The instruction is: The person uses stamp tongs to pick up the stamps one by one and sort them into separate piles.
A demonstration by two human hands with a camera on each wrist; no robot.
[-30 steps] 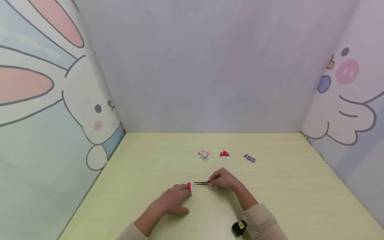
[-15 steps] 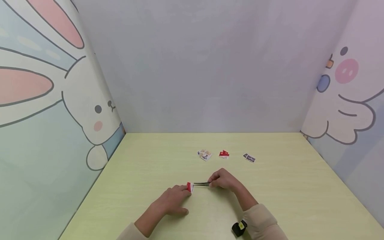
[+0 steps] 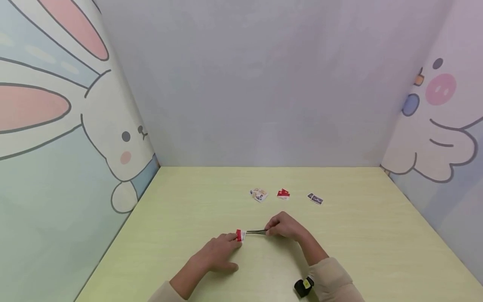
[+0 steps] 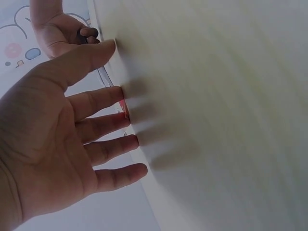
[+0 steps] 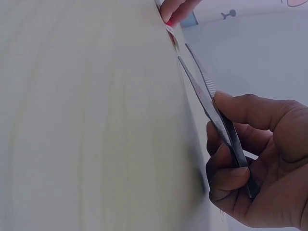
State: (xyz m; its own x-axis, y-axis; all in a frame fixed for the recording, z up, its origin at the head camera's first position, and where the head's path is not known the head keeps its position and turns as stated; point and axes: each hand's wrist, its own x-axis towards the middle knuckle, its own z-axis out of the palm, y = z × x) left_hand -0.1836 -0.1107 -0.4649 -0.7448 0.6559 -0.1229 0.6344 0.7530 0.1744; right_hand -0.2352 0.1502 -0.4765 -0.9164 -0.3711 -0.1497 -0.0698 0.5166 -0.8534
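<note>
My left hand (image 3: pixel 218 253) lies low over the table, palm down with fingers spread. Its fingertips rest on a small red-and-white paper piece (image 3: pixel 239 235), shaped like a postage stamp and partly covered by them. From the right, my right hand (image 3: pixel 284 226) holds metal tweezers (image 3: pixel 256 232) pointed at the paper's white edge. The right wrist view shows the tweezers (image 5: pixel 216 115) gripped between thumb and fingers, their two tips slightly apart with nothing between them. Those tips stand just short of the paper (image 5: pixel 170 30) there.
Farther back on the pale yellow table (image 3: pixel 188 197) lie three small groups of paper pieces: a cream patterned pile (image 3: pixel 259 195), a red-and-white pile (image 3: pixel 283 194) and a dark pair (image 3: pixel 315 199). A grey wall (image 3: pixel 264 105) closes the table's far edge, with cartoon-printed walls on both sides.
The head view has shifted slightly. Both hands stay in nearly the same places, the left on the paper piece and the right with the tweezers by its edge.
</note>
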